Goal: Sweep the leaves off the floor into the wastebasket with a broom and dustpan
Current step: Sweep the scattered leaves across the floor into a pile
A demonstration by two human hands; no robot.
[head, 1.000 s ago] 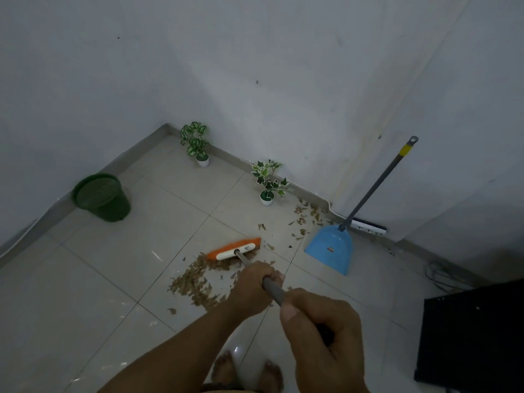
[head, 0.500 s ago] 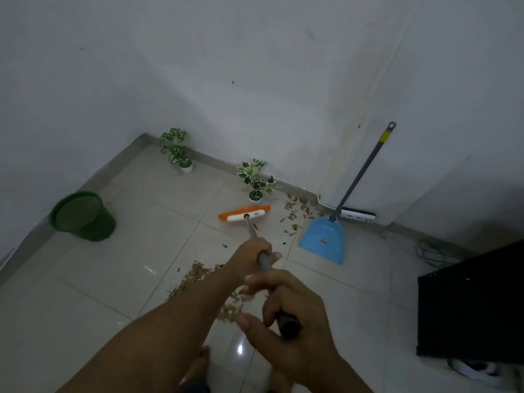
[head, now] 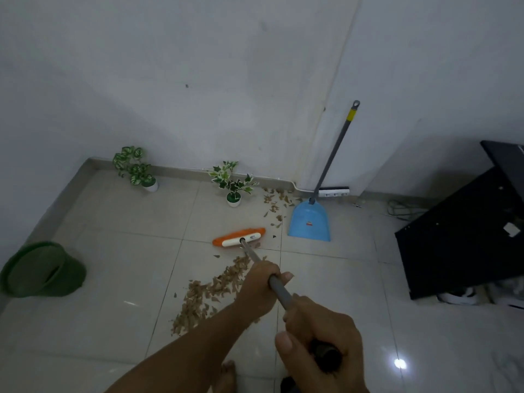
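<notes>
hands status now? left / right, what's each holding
Left hand: closed round the broom handle, lower down the shaft.
Right hand: closed round the same handle, at its dark top end.

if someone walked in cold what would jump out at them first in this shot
Probably the bright orange-and-white broom head at mid-floor, its grey handle gripped by the left hand further down and the right hand at the top end. Next, the light blue dustpan leaning against the white wall to the right, with scattered dry brown leaves in front of the person. The dark green wastebasket sits at the far left.
</notes>
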